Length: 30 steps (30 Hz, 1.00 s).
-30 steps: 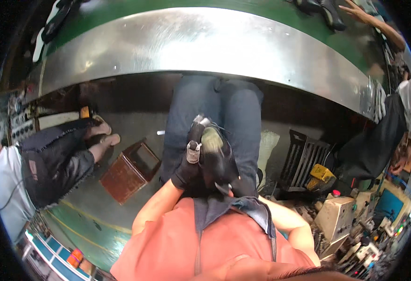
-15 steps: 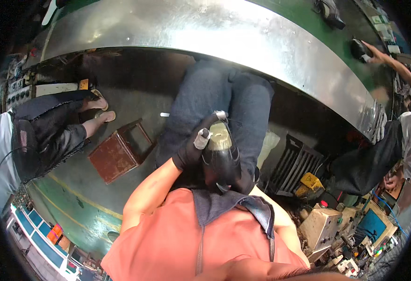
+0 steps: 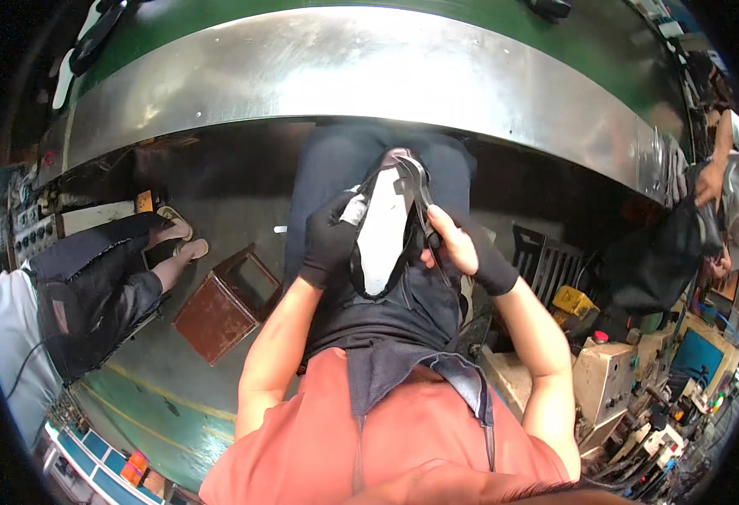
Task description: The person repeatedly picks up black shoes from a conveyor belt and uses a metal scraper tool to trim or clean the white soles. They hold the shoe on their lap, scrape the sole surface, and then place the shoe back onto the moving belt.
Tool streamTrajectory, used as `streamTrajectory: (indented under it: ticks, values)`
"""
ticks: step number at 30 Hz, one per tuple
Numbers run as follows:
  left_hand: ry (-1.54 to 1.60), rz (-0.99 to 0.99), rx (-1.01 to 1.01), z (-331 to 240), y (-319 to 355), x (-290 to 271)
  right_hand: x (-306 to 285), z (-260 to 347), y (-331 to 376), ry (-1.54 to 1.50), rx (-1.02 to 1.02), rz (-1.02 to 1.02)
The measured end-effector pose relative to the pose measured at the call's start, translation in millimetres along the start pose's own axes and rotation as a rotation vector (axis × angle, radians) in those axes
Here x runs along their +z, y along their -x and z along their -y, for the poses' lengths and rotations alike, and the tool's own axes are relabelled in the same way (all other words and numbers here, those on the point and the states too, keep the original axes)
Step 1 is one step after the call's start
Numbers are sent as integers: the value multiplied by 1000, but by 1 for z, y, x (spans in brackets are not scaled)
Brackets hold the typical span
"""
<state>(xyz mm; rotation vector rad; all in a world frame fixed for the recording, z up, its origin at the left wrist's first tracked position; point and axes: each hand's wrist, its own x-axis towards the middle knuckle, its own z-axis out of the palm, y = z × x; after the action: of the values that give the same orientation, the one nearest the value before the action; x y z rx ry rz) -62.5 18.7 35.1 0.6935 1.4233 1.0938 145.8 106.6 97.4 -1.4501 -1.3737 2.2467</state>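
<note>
Over my lap I hold a black shoe upper on a form, its white underside facing up and its long axis pointing away from me. Dark strips or straps lie across its far end and along its right side. My left hand, in a black fingerless glove with white tape on a fingertip, is closed round the shoe's left edge. On the opposite edge, my right hand, also in a black glove, has its bare thumb and fingers closed at the side, by the straps. The underside of its fingers is partly hidden.
Ahead runs a metal bench edge beside a green belt, with dark shoes on it. At left are a brown stool and a seated person. Another person's hand is at right, above machine boxes.
The shoe has turned over and extends farther from my body, white underside now up. My right hand has come into view on it. The person at right has drawn a hand back from the belt.
</note>
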Motion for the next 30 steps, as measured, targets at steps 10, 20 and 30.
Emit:
streamTrajectory:
  ticks: [10, 20, 30]
  values:
    - [-556, -285, 371, 28, 28, 56, -22, 41, 13, 1278, -318, 42]
    - [448, 110, -255, 7, -9, 19, -36, 23, -18, 829, -91, 248]
    - [-582, -36, 164, 8, -17, 21, 19, 130, 50, 1331, -681, 140]
